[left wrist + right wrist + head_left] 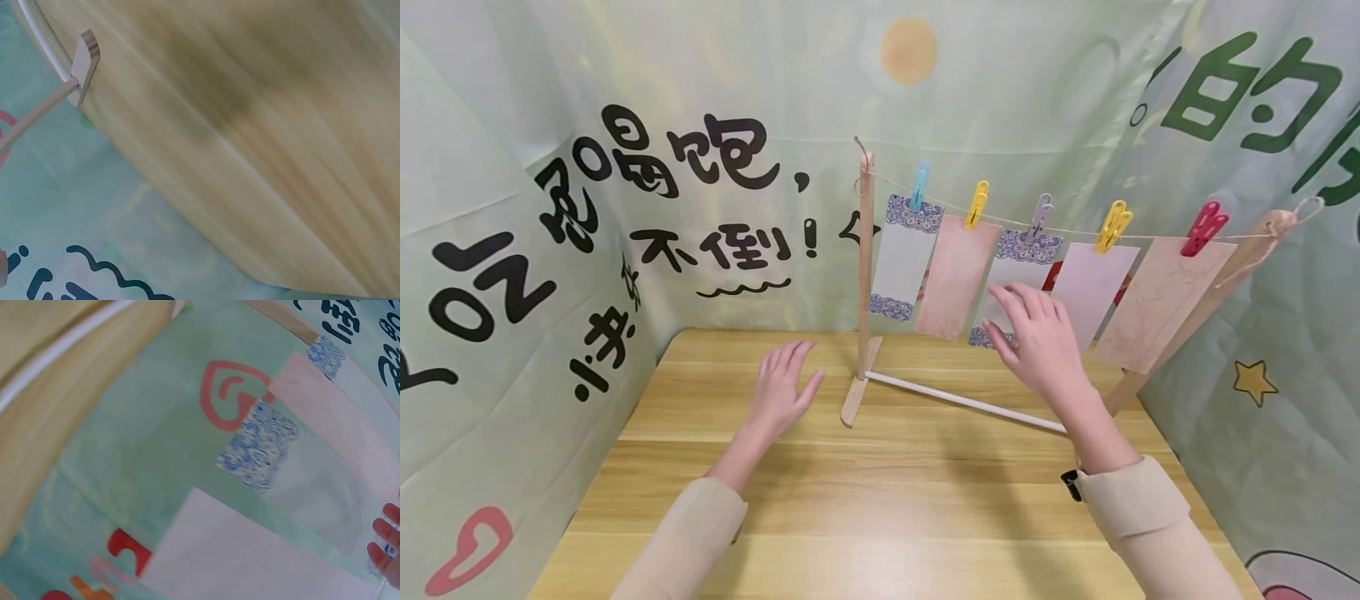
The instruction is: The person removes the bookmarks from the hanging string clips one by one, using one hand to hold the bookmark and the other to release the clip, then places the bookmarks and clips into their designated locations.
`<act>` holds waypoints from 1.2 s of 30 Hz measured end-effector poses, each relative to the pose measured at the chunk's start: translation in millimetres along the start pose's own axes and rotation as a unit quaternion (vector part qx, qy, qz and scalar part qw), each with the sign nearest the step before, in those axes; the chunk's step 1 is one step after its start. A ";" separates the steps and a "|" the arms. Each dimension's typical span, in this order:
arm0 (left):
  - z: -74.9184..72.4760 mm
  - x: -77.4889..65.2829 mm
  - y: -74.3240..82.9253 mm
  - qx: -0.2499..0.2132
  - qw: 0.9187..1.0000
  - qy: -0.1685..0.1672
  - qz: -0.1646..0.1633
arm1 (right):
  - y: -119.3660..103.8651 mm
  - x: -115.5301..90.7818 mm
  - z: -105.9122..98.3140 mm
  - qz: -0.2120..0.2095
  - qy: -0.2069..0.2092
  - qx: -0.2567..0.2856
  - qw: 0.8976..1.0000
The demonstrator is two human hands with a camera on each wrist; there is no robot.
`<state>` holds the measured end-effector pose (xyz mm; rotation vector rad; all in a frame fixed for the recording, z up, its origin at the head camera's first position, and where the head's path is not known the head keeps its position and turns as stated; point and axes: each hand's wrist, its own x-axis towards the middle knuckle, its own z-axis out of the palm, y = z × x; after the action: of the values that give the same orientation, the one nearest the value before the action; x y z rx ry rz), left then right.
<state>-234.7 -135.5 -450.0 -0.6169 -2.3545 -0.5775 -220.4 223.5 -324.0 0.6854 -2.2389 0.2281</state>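
Observation:
Above the table, my left hand hovers with relaxed fingers, left of a wooden post, holding nothing. My right hand is raised before a white card with blue patterned ends; its fingers are loosely bent and hold nothing, and contact with the card cannot be told. Cards hang on a string: another blue-patterned card, a pink card, a plain pale card and a beige-pink card. Clips hold them: blue, yellow, purple, yellow and red.
The string runs from the left post to a right wooden post. A white rod joins the stand's base near the left foot. Printed cloth surrounds the wooden table at back and sides.

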 end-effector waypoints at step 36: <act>6.6 75.4 5.9 0.048 0.992 -0.115 -0.011 | -15.4 119.5 -10.5 -0.120 0.130 -0.053 0.983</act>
<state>-286.6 -106.2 -403.1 -0.6429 -2.5899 -0.4185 -272.3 166.1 -231.0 0.8114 -1.8869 0.0730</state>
